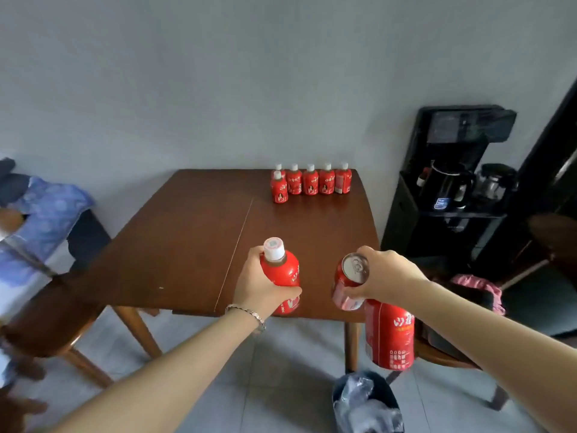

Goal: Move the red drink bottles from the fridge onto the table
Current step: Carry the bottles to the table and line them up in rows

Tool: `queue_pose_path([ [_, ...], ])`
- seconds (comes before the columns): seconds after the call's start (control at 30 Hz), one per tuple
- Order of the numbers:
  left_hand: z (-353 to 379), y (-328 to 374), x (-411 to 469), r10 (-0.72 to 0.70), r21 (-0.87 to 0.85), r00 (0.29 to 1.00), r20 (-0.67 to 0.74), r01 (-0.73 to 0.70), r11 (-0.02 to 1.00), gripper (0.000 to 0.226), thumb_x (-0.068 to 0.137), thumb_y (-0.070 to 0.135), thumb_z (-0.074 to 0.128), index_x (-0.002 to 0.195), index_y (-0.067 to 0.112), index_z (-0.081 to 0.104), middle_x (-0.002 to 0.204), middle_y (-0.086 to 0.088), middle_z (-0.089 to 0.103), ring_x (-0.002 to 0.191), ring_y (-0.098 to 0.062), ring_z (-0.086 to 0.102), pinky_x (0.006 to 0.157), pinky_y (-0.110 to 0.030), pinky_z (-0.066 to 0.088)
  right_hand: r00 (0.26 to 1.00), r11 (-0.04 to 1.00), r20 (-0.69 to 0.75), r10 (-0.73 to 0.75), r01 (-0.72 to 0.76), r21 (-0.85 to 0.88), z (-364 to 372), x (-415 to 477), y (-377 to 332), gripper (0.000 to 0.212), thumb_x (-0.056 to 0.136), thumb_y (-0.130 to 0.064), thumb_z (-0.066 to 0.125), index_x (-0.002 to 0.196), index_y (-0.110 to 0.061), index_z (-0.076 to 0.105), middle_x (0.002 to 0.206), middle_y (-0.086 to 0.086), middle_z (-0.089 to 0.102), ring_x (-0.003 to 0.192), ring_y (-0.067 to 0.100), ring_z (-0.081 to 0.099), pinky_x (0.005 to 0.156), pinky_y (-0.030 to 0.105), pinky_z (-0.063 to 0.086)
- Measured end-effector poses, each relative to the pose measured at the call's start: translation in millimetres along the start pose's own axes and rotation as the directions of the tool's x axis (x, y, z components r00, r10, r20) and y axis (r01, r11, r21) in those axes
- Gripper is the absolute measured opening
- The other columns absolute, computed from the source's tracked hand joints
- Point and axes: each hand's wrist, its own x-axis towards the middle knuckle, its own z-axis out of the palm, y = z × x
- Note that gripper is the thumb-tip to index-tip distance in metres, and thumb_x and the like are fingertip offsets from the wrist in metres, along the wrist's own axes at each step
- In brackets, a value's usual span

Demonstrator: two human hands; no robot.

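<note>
Outstretched over the table (187, 245), left hand (259, 287) grips a red bottle (282, 270), right hand (388, 276) a can (347, 284).

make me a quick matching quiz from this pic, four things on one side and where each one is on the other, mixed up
Things:
1 white-capped bottle
2 red can
3 row of bottles
4 black kettle

Places:
a in the right hand
b far end of the table
c on the dispenser shelf
d in the left hand

Pairs: 1-d, 2-a, 3-b, 4-c
</note>
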Motion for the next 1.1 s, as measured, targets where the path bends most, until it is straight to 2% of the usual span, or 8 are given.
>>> queue_pose_path([
  [0.17,-7.6,-10.1,103.3,-0.015,0.006,0.999,0.036,0.015,1.000,0.080,0.048,0.028,0.088,0.106,0.041,0.035,0.102,0.015,0.051,0.093,-0.011,0.052,0.076,-0.025,0.042,0.997,0.997,-0.010,0.074,-0.073,0.029,2.0,93.9,-25.7,0.075,0.058,-0.070,0.067,0.116,-0.029,0.045,0.098,-0.007,0.064,0.077,0.013,0.061,0.059,0.023,0.053],
  [0.3,5.6,-20.6,179.7,-0.047,0.058,0.995,0.092,0.042,0.997,0.081,0.052,0.030,0.087,0.109,0.042,0.030,0.106,0.013,0.048,0.094,-0.010,0.049,0.077,-0.026,0.042,0.992,0.990,0.000,0.128,-0.128,0.063,2.6,165.6,-28.2,0.074,0.059,-0.071,0.067,0.116,-0.030,0.044,0.087,-0.011,0.057,0.068,0.008,0.057,0.046,0.017,0.043],
  [0.47,35.0,-36.1,277.7,-0.094,0.072,0.991,0.093,0.088,0.994,0.078,0.054,0.027,0.085,0.108,0.041,0.031,0.102,0.014,0.049,0.091,-0.010,0.049,0.076,-0.024,0.042,0.989,0.989,0.030,0.143,-0.144,0.034,3.0,266.8,-15.7,0.073,0.058,-0.070,0.067,0.115,-0.031,0.043,0.083,-0.012,0.055,0.068,0.009,0.056,0.047,0.019,0.041],
  [0.6,62.8,-42.5,350.7,-0.134,0.084,0.986,0.099,0.126,0.988,0.075,0.055,0.025,0.085,0.108,0.040,0.034,0.102,0.015,0.050,0.094,-0.009,0.051,0.082,-0.027,0.045,0.985,0.987,0.080,0.154,-0.157,0.024,1.5,345.9,-3.9,0.075,0.063,-0.066,0.067,0.123,-0.031,0.039,0.098,-0.008,0.063,0.073,0.010,0.055,0.047,0.018,0.040],
  [0.67,78.5,-45.5,383.6,-0.152,0.100,0.984,0.088,0.143,0.985,0.074,0.055,0.023,0.085,0.108,0.038,0.036,0.101,0.014,0.050,0.094,-0.010,0.052,0.084,-0.029,0.045,0.980,0.984,0.108,0.166,-0.171,0.038,2.7,380.8,2.3,0.074,0.065,-0.063,0.068,0.125,-0.031,0.039,0.105,-0.007,0.064,0.077,0.010,0.056,0.050,0.018,0.042],
  [0.8,117.2,-55.7,440.5,-0.175,0.164,0.978,0.115,0.155,0.974,0.073,0.053,0.020,0.085,0.106,0.038,0.038,0.101,0.012,0.053,0.101,-0.016,0.058,0.086,-0.032,0.050,0.959,0.971,0.181,0.220,-0.232,0.049,11.1,442.5,14.6,0.074,0.066,-0.061,0.069,0.126,-0.030,0.038,0.106,-0.006,0.063,0.087,0.013,0.062,0.065,0.026,0.054],
  [0.93,155.1,-60.2,497.0,-0.143,0.217,0.979,0.143,0.109,0.970,0.066,0.050,0.022,0.084,0.095,0.039,0.039,0.095,0.018,0.054,0.100,-0.019,0.059,0.090,-0.033,0.046,0.945,0.964,0.208,0.253,-0.265,0.031,23.7,500.1,24.0,0.071,0.067,-0.060,0.068,0.124,-0.029,0.038,0.104,-0.005,0.061,0.090,0.016,0.062,0.071,0.031,0.056],
  [1.1,191.2,-74.1,549.0,-0.146,0.220,0.977,0.157,0.109,0.969,0.066,0.050,0.023,0.082,0.105,0.029,0.046,0.104,0.008,0.060,0.098,-0.019,0.060,0.088,-0.040,0.049,0.937,0.958,0.222,0.271,-0.286,0.038,37.7,556.8,25.7,0.068,0.069,-0.055,0.068,0.124,-0.027,0.038,0.103,-0.004,0.061,0.093,0.020,0.062,0.073,0.033,0.054],
])
